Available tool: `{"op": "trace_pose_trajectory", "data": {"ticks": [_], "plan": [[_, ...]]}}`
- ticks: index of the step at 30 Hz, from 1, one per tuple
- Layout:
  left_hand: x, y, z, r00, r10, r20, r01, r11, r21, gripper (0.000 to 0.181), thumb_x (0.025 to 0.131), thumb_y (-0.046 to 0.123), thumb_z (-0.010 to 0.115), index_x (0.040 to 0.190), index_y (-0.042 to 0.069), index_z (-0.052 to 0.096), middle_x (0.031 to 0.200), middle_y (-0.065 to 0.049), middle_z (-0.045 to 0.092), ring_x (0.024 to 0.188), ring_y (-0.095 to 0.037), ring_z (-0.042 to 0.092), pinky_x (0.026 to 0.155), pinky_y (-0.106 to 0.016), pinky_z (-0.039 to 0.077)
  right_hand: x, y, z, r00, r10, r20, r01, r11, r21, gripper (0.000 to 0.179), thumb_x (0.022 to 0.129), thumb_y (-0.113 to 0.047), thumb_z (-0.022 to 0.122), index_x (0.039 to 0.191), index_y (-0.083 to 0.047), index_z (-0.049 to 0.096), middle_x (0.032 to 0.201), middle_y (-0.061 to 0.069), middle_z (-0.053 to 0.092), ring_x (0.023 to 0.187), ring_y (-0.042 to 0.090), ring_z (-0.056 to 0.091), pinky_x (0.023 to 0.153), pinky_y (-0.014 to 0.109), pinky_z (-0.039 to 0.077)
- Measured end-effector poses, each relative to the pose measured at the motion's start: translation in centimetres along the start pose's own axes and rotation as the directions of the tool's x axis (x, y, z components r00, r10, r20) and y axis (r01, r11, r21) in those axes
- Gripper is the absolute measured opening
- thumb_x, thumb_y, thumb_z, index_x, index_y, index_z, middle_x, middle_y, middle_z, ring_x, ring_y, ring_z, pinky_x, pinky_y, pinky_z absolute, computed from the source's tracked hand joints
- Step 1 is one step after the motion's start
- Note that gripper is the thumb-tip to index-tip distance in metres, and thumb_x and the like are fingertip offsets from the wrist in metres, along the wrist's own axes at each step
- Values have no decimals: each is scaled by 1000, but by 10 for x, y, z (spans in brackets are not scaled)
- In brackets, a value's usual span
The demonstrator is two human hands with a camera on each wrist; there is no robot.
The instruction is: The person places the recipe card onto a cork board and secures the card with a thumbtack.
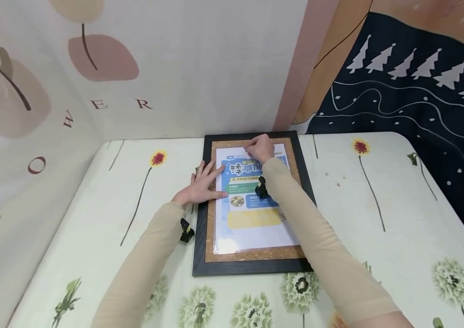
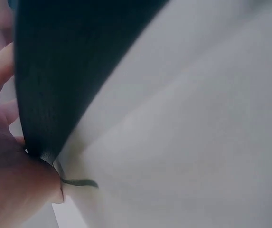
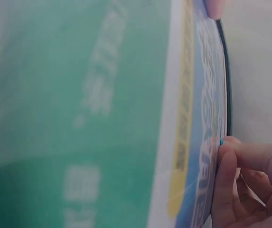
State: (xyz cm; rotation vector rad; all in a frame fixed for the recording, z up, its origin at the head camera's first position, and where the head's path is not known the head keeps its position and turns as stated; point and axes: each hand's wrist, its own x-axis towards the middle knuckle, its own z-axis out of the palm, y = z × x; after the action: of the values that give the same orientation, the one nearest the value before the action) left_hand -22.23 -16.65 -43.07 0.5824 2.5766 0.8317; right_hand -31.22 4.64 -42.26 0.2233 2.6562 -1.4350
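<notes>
A printed poster (image 1: 252, 237) with blue, green and yellow blocks lies on a cork board (image 1: 232, 257) in a black frame (image 1: 248, 268). My left hand (image 1: 201, 184) rests spread over the frame's left side, thumb and fingertips reaching the poster's left edge. In the left wrist view the dark frame (image 2: 64, 71) stands beside the fingers. At the poster's top edge my right hand (image 1: 261, 148) is bent down, thumb and finger pinched together. The right wrist view shows a small teal push pin (image 3: 221, 142) at those fingertips, mostly hidden by them.
The board lies on a table with a flower-print cloth (image 1: 338, 205), its top side close to the pale printed curtain (image 1: 199, 68). A dark cloth with white trees (image 1: 404, 105) hangs at the right. Each wrist carries a small black camera (image 1: 187, 231).
</notes>
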Motion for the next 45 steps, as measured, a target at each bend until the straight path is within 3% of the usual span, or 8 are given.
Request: {"op": "trace_pose_trajectory", "data": {"ticks": [6,15,25,31,37,45], "plan": [[4,3,-1,1000,-4,7,4,1000,27,88,89,38,68,156,12,17,160,-12,-12,141,-38,-22,104,-68,-6,1,5,-6,1000,14,3,-14,999,53,12,92,-14,67,99,-8,76,93,6,67,84,20,60,80,32,47],[1,-1,4,1000,-2,6,2,1000,9,87,90,38,68,156,13,17,160,-10,-12,141,-35,-23,105,-67,-8,4,12,-6,989,126,73,-137,975,177,13,93,-22,67,101,-13,72,100,3,64,89,19,60,83,32,47],[2,-3,1,1000,-1,-8,1,1000,2,87,89,38,68,156,14,18,161,-10,-11,141,-35,-23,105,-66,-9,5,12,-8,993,82,84,-97,975,199,18,93,-21,68,106,-10,71,105,4,63,89,19,62,83,31,49],[1,-2,-2,1000,4,-13,-4,1000,10,87,89,39,68,156,14,18,160,-11,-11,141,-36,-22,105,-66,-9,7,9,-8,997,34,64,-43,988,151,12,92,-12,67,102,-9,73,103,4,65,92,20,58,85,33,46],[1,-3,-3,1000,8,-17,-8,1000,4,87,89,37,69,156,13,18,160,-11,-10,141,-36,-22,105,-67,-9,7,6,-5,997,-6,75,-1,996,94,9,93,-10,63,98,-9,70,96,7,63,81,21,58,78,32,45],[-2,-2,2,1000,11,2,-11,1000,-11,88,89,39,68,156,14,17,160,-11,-11,140,-37,-23,104,-66,-10,7,13,-6,994,59,93,-74,984,161,12,93,-11,64,102,-9,72,104,5,64,86,21,58,76,31,46]]}}
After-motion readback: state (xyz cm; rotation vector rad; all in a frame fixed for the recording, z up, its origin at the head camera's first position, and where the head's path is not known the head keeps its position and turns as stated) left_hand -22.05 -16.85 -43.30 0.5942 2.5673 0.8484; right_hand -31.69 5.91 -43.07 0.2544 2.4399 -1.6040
